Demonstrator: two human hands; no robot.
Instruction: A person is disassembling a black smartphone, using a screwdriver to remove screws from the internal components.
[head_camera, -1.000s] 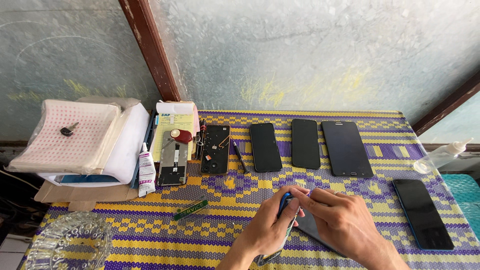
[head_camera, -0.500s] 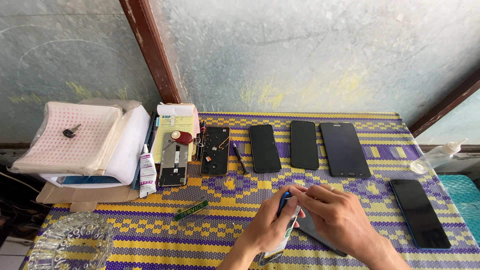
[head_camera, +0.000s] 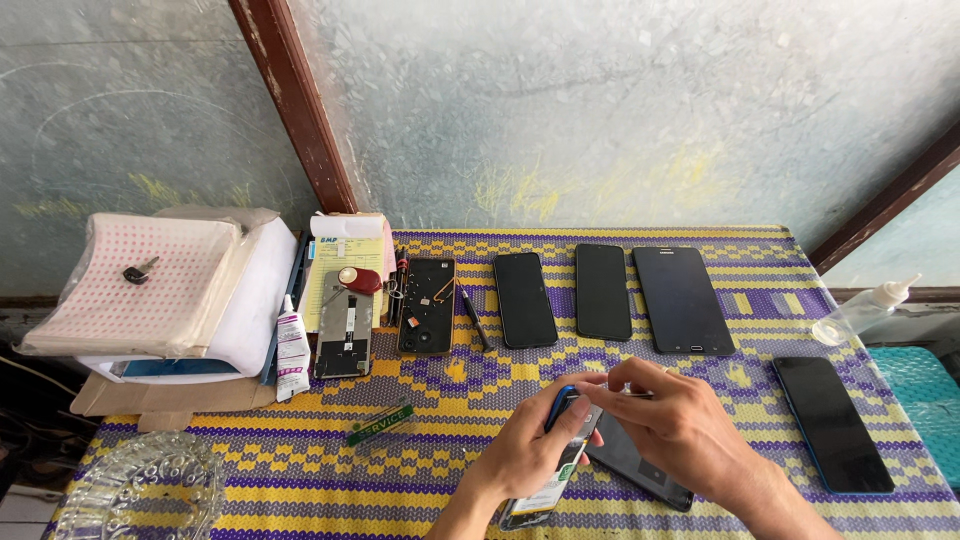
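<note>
So both hands are down at the near edge of the table, roughly mid-width. The left hand (head_camera: 535, 450) is wrapped around an opened phone (head_camera: 548, 470) with a blue rim, fingers curled along its side so it's properly clamped. The phone's long axis runs from the near edge up and slightly right, tilted up off the cloth rather than lying flat. The right hand (head_camera: 675, 425) comes in from the right and sits just above the phone's far end, thumb and forefinger pinched tight on a thin metal tool (head_camera: 632, 393), looks like tweezers but it's too small to be sure. The tip points left, toward the top end of the phone, so the right hand is the one nearest that spot. Under it lies a dark back cover (head_camera: 640, 462), flat on the woven yellow and purple mat (head_camera: 300, 460).

Labels and packages: a green strip-shaped sticker (head_camera: 380, 425) with white print lies left of the hands on the mat. A small white glue tube (head_camera: 292, 350) with a printed label stands near the left edge, beside a grey phone panel (head_camera: 345, 325). A yellow paper pad (head_camera: 340, 262) sits at the far left corner. A clear squeeze bottle (head_camera: 860, 312) lies off the right edge.
</note>
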